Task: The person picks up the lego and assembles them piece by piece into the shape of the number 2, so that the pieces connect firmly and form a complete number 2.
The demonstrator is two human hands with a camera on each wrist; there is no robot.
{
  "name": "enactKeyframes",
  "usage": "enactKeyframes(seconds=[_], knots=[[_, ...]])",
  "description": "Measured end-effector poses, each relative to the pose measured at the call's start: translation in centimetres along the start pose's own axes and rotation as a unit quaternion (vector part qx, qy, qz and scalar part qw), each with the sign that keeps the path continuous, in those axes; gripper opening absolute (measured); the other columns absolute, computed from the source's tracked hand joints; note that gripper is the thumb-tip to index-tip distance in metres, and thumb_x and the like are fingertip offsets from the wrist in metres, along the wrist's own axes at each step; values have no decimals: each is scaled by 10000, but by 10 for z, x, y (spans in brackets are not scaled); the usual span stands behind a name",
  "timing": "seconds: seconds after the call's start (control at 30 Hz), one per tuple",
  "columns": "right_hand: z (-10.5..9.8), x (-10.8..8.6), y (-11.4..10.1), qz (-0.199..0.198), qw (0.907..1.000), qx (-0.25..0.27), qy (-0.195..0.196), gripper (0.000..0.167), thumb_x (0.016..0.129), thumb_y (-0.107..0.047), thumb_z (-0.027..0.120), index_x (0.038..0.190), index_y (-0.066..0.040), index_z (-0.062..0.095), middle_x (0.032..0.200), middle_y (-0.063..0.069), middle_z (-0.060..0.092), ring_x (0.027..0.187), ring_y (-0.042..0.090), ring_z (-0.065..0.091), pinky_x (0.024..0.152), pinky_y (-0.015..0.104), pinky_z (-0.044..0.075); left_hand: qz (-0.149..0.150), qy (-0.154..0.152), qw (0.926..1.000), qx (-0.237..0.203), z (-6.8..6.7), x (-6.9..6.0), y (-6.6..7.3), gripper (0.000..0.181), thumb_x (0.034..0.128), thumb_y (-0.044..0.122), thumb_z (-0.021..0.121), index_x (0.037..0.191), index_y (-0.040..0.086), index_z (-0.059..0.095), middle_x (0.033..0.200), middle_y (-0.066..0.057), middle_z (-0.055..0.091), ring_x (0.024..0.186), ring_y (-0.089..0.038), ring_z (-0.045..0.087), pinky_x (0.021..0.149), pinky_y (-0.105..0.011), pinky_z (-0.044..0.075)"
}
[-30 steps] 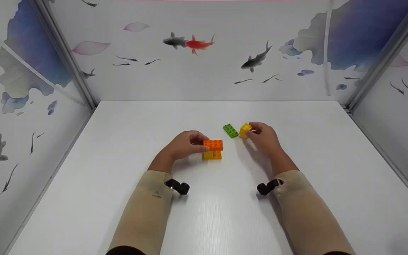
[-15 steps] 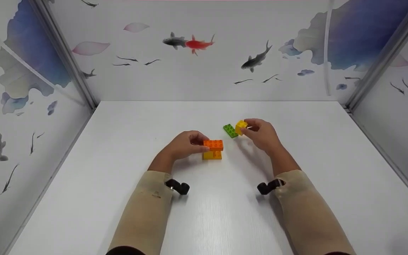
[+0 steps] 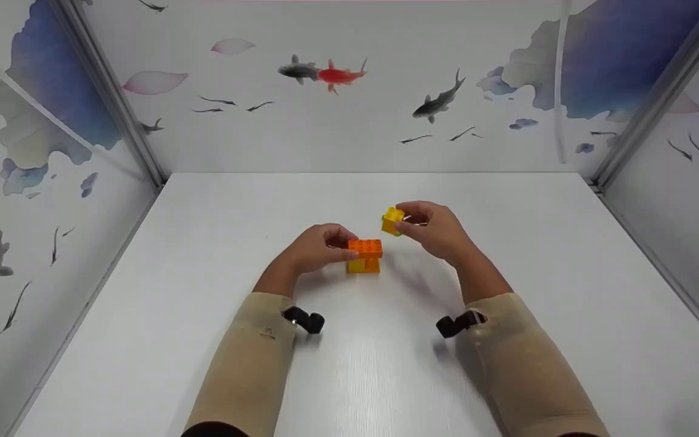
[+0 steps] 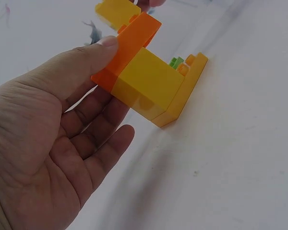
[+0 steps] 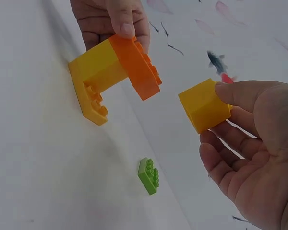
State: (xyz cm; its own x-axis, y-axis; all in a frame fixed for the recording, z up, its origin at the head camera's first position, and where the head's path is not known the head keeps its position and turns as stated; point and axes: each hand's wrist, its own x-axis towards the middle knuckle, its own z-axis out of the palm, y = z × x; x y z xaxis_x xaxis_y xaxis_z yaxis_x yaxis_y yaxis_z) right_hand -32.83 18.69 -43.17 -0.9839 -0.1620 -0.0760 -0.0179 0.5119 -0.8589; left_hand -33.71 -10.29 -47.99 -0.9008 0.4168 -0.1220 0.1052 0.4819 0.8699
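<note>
My left hand (image 3: 318,249) grips the left end of an orange toy building brick (image 3: 369,247). That brick tops a small stack: a yellow block (image 4: 151,79) stands under it on a thin light-orange plate brick (image 5: 86,103) with studs showing. The plate brick lies on the table. Thumb and fingers of my right hand (image 3: 437,229) pinch a loose yellow brick (image 5: 205,105), raised off the table behind and right of the stack. In the right wrist view a gap separates it from the orange brick. A flat green brick (image 5: 149,176) lies on the table, mostly hidden behind the yellow one in the head view.
The white tabletop (image 3: 252,206) is bounded by a back wall (image 3: 349,139) and side walls printed with fish and petals. Black wrist cameras stick out from both beige sleeves (image 3: 246,352).
My right hand has lifted the yellow brick and carried it left, across the green brick, nearer to the stack. My left hand and the stack have stayed in place.
</note>
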Motion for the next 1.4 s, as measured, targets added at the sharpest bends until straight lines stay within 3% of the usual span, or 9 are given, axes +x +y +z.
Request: enactKeyframes(seconds=[0.37,0.9,1.4], knots=[[11,-8,-9,-413,9964,-374,-644,418,1010,-319,754,1415,-245,681,1327,26,703,1227,255,666,1076,427,581,31,-10,10000,32,0,-1,0,294,927,412,848,1176,294,745,1216,36,715,1149,-225,644,1067,-388,556],[18,-7,-4,-637,9934,-301,-905,407,1026,-343,724,1425,-266,686,1423,-3,673,1293,257,659,1111,451,564,148,23,9999,-57,0,-1,-1,279,928,406,846,1157,275,754,1214,39,741,1139,-208,670,1055,-381,568],[24,-9,-9,-669,9926,-578,-833,396,1054,-371,692,1439,-277,678,1361,0,705,1255,245,666,1111,436,565,80,-26,10000,40,-1,0,0,264,922,410,850,1128,280,749,1197,60,743,1140,-216,668,1083,-394,561]])
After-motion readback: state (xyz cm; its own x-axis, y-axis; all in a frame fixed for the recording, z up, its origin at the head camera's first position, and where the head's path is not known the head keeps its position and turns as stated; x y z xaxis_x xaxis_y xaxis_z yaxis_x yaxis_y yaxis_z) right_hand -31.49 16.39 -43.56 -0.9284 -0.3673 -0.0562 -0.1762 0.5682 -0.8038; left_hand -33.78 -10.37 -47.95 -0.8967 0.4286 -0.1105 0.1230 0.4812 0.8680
